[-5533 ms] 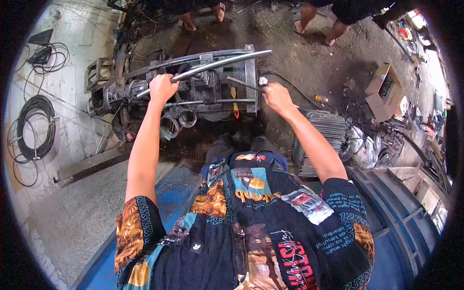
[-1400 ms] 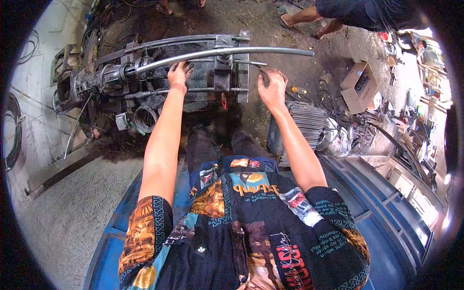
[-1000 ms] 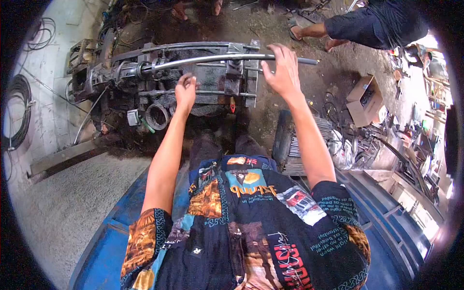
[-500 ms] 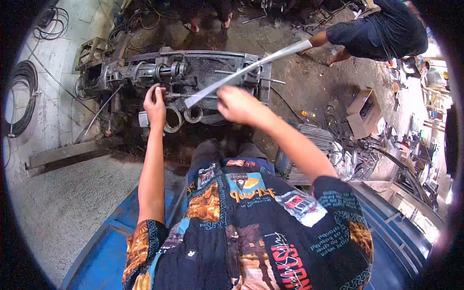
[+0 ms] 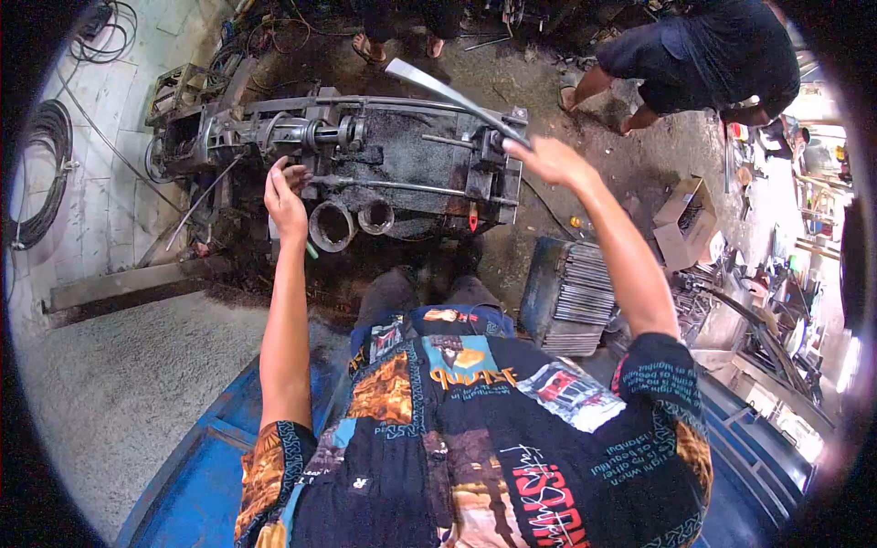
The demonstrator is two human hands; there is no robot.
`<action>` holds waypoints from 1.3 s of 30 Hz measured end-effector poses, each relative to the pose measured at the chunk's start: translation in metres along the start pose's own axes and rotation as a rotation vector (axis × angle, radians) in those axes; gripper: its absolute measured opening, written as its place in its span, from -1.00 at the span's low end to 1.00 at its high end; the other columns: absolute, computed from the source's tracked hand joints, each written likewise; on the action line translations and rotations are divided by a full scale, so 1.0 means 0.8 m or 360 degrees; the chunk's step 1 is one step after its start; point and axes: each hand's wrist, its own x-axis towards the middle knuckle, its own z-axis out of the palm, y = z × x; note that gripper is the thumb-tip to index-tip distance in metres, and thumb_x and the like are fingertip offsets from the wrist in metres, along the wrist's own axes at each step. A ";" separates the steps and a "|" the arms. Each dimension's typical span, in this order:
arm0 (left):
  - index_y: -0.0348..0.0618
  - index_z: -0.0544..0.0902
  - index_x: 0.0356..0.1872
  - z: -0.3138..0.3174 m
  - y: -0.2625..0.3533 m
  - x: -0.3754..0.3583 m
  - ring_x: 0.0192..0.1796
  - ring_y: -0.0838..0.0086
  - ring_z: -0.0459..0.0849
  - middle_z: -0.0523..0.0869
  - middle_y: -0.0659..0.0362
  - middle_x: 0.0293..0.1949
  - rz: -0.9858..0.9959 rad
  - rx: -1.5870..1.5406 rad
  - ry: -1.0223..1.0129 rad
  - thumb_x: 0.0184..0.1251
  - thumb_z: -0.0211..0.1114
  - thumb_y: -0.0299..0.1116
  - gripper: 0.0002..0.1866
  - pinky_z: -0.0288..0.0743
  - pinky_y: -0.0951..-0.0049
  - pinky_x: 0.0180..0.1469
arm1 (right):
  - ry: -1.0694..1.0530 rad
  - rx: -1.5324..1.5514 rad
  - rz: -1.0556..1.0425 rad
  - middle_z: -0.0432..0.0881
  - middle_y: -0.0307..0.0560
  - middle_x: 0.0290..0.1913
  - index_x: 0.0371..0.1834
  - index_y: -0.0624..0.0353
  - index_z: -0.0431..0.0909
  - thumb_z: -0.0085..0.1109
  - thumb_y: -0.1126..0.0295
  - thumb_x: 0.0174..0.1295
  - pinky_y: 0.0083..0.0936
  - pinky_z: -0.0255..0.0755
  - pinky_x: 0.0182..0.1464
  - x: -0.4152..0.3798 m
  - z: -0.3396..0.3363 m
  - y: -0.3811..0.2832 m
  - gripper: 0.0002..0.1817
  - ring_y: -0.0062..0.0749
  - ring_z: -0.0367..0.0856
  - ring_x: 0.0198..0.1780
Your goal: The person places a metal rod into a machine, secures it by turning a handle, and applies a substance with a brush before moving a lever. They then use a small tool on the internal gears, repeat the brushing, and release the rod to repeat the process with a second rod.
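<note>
Looks like bar-turning step: long metal bar (image 5: 440, 88) slants across machine frame (image 5: 416, 187). My right hand (image 5: 555, 164) meets near end; blur hides grip, can't tell. Left hand (image 5: 287, 208) loose beside frame. Calls for steady control.

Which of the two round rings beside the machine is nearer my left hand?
The larger ring, on the left; the smaller ring sits to its right, farther from your left hand.

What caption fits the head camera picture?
The right hand grips a metal bar above a machine on a workshop floor, the left hand near its side.
</note>
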 end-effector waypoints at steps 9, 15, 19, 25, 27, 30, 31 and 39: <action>-0.30 0.46 0.19 0.027 0.014 -0.010 -0.21 0.40 0.68 0.70 0.06 -0.19 0.0064 0.0029 -0.0036 0.63 -0.22 -0.14 -0.54 0.56 0.40 -0.06 | 0.0074 0.0268 -0.0915 0.63 0.38 -0.12 -0.06 0.39 0.58 0.05 -0.05 0.35 -0.13 0.48 0.05 0.023 0.055 -0.123 -0.42 0.13 0.63 0.00; -0.30 0.48 0.17 0.020 0.035 -0.021 -0.17 0.44 0.68 0.70 0.08 -0.18 0.0145 0.0074 0.0046 0.63 -0.19 -0.21 -0.58 0.56 0.44 -0.05 | -0.0304 0.0193 -0.0926 0.48 0.23 0.28 0.28 0.37 0.42 0.12 -0.11 0.29 -0.31 0.32 0.32 0.049 0.052 -0.112 -0.25 -0.09 0.46 0.30; -0.30 0.59 0.06 0.050 0.053 -0.047 -0.11 0.38 0.69 0.71 0.05 -0.14 0.0398 0.0427 -0.0052 0.51 0.08 -0.33 -0.71 0.52 0.41 -0.03 | -0.0603 0.0946 -0.0279 0.68 -0.08 -0.17 -0.11 0.29 0.62 0.18 -0.20 0.22 -0.55 0.46 -0.39 0.031 0.028 -0.028 -0.35 -0.42 0.67 -0.25; -0.30 0.65 -0.12 0.164 0.097 -0.051 -0.07 0.01 0.64 0.69 -0.08 -0.15 0.1108 0.1237 -0.0660 0.41 0.18 -0.22 -0.70 0.48 0.16 0.04 | 0.0364 0.3740 -0.0082 0.53 0.22 0.01 -0.02 0.29 0.38 -0.09 0.04 0.40 0.08 0.40 0.18 0.057 0.041 0.154 -0.55 0.07 0.53 0.09; -0.25 0.64 -0.24 0.189 0.073 -0.041 -0.22 0.07 0.66 0.68 -0.03 -0.30 0.0928 0.1417 -0.0826 0.40 0.19 -0.14 -0.68 0.51 0.11 -0.15 | 0.0623 0.3962 -0.0136 0.49 0.20 -0.05 -0.11 0.29 0.37 -0.20 0.07 0.44 0.09 0.34 0.20 0.053 0.001 0.126 -0.57 0.05 0.49 0.01; -0.19 0.67 -0.47 0.209 0.059 -0.040 -0.39 0.01 0.68 0.68 -0.08 -0.47 0.0980 0.1646 -0.0741 0.43 0.12 -0.03 -0.55 0.56 0.09 -0.31 | 0.0612 0.4180 -0.0222 0.34 -0.11 -0.56 -0.44 0.16 0.31 -0.37 -0.16 0.45 -0.18 0.28 -0.10 0.096 0.008 0.153 -0.41 -0.28 0.29 -0.46; -0.18 0.68 -0.54 0.212 0.054 -0.039 -0.44 0.00 0.68 0.68 -0.09 -0.51 0.0946 0.1794 -0.0711 0.43 0.09 0.01 -0.50 0.57 0.08 -0.32 | 0.0639 0.4212 -0.0267 0.28 -0.17 -0.65 -0.51 0.14 0.30 -0.43 -0.25 0.43 -0.23 0.25 -0.16 0.092 0.007 0.144 -0.33 -0.32 0.23 -0.53; -0.17 0.58 -0.80 0.213 0.004 0.006 -0.59 0.02 0.64 0.61 -0.10 -0.68 0.1420 0.1871 -0.0422 0.39 0.14 -0.04 -0.43 0.56 0.08 -0.47 | 0.0615 0.4344 -0.0174 0.10 -0.23 -0.73 -0.72 0.05 0.18 -0.30 -0.01 0.30 -0.28 0.18 -0.24 0.076 0.008 0.142 -0.50 -0.40 0.07 -0.58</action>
